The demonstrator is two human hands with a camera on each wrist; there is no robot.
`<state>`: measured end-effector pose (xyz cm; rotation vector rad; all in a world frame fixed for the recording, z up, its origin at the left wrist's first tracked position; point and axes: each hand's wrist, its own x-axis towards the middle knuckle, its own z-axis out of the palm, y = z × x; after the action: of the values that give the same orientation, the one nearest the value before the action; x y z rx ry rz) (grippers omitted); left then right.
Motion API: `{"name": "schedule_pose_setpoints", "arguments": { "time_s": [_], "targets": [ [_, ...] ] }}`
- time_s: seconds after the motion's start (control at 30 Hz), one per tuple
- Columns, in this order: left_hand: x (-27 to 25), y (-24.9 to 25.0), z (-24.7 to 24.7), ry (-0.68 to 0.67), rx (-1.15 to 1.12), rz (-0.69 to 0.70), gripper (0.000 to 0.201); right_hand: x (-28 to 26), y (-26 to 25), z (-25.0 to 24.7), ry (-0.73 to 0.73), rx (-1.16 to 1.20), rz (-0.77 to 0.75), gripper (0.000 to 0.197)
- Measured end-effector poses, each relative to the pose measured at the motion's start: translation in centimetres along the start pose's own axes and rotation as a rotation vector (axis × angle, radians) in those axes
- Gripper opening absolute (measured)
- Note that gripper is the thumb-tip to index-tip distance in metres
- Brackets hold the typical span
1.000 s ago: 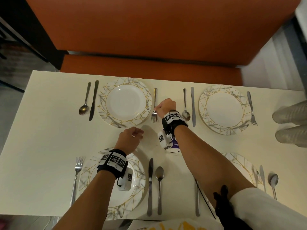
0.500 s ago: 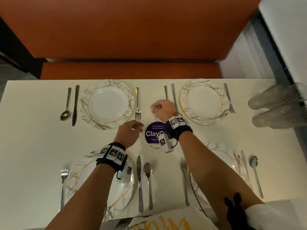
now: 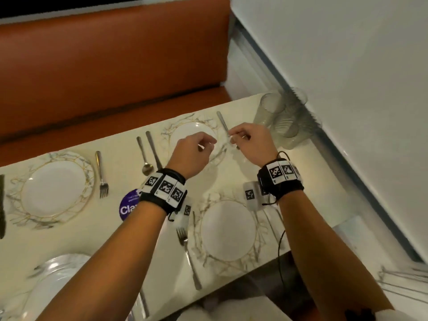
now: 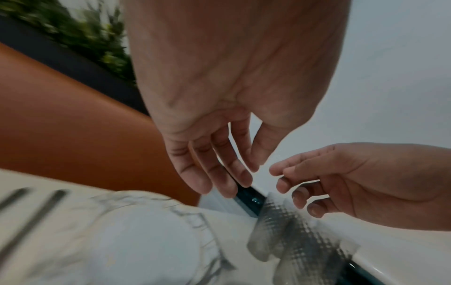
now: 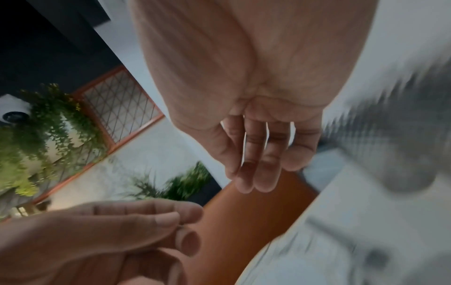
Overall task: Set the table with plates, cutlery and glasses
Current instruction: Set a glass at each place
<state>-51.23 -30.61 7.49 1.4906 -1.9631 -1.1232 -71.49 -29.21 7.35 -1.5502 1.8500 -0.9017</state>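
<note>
Both hands hover empty over the far right plate (image 3: 192,133), a marbled white plate with gold lines. My left hand (image 3: 206,144) hangs with loosely curled fingers above the plate's right rim. Just right of it, my right hand (image 3: 236,137) is over the fork (image 3: 222,122) beside that plate, fingers relaxed and not touching it. Several clear ribbed glasses (image 3: 284,117) lie stacked on their sides at the table's far right corner, a short way beyond the right hand. The left wrist view shows the left hand's fingers (image 4: 219,181) loose above the plate, with the glasses (image 4: 292,231) blurred ahead.
The other settings hold a far left plate (image 3: 53,188) with a fork (image 3: 102,174), a spoon (image 3: 144,156) and knife (image 3: 152,147), a near right plate (image 3: 228,230) with a fork (image 3: 188,256), and a near left plate (image 3: 58,269). A purple sticker (image 3: 128,206) marks the table's middle. An orange bench runs behind; a white wall lies to the right.
The right hand left the fork by the far left plate. Both hands travelled right from the table's middle to the far right plate, and the head turned right with them.
</note>
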Motion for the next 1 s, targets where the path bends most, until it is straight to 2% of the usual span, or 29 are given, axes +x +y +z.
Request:
{"name": "schedule_pose_setpoints", "arguments": {
  "time_s": [0.03, 0.1, 0.2, 0.3, 0.43, 0.5, 0.6, 0.7, 0.8, 1.0],
  "targets": [
    [0.5, 0.9, 0.0, 0.013, 0.03, 0.034, 0.017, 0.4, 0.5, -0.7, 0.023, -0.038, -0.01, 0.017],
    [3.0, 4.5, 2.6, -0.01, 0.061, 0.102, 0.02, 1.3, 2.6, -5.4, 0.082, -0.109, 0.011, 0.022],
    [7.0, 8.9, 7.4, -0.078, 0.16, 0.164, 0.038, 3.3, 6.1, -11.6, 0.088, -0.243, 0.062, 0.04],
    [10.2, 11.3, 11.7, -0.142, 0.289, 0.223, 0.062, 5.3, 8.9, -15.1, -0.007, -0.496, 0.105, 0.062],
    [12.7, 13.1, 15.7, -0.227, 0.614, 0.294, 0.098, 7.1, 11.6, -16.8, -0.165, -0.652, 0.133, 0.091],
    [13.3, 13.5, 17.0, -0.253, 0.743, 0.321, 0.106, 7.6, 12.8, -16.9, -0.217, -0.703, 0.149, 0.101],
    [13.6, 14.0, 18.2, -0.274, 0.852, 0.344, 0.104, 7.6, 14.0, -16.5, -0.242, -0.688, 0.179, 0.109],
    [13.7, 14.3, 18.8, -0.289, 0.894, 0.324, 0.096, 7.3, 14.7, -16.1, -0.219, -0.644, 0.171, 0.105],
    [13.8, 14.1, 19.1, -0.292, 0.874, 0.318, 0.092, 7.1, 14.9, -15.9, -0.195, -0.618, 0.17, 0.098],
    [12.8, 14.1, 17.3, -0.253, 0.754, 0.285, 0.095, 6.8, 13.3, -16.4, -0.233, -0.596, 0.198, 0.097]
  ]
}}
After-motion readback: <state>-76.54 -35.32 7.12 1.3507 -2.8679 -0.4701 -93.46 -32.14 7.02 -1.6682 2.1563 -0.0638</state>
